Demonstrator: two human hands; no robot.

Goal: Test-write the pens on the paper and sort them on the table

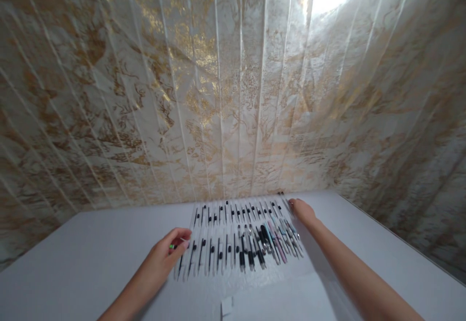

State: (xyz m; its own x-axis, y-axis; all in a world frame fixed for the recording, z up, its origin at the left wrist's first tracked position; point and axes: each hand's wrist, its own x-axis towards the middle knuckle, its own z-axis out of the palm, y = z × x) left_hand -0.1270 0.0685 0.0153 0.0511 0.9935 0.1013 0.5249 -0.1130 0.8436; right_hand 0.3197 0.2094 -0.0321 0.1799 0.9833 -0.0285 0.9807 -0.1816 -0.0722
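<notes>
Several pens lie side by side in two rows on a white table, most white with black caps, some darker or coloured at the right end. My left hand rests at the left end of the near row, fingers curled in a pinch on a small thing with a green tip that I cannot name. My right hand reaches to the right end of the far row, fingers bent down onto the pens there; whether it grips one is hidden.
A wall with white and gold marbled panels rises right behind the table. Bright light glares at the top right. A small white piece lies on the table near the front edge.
</notes>
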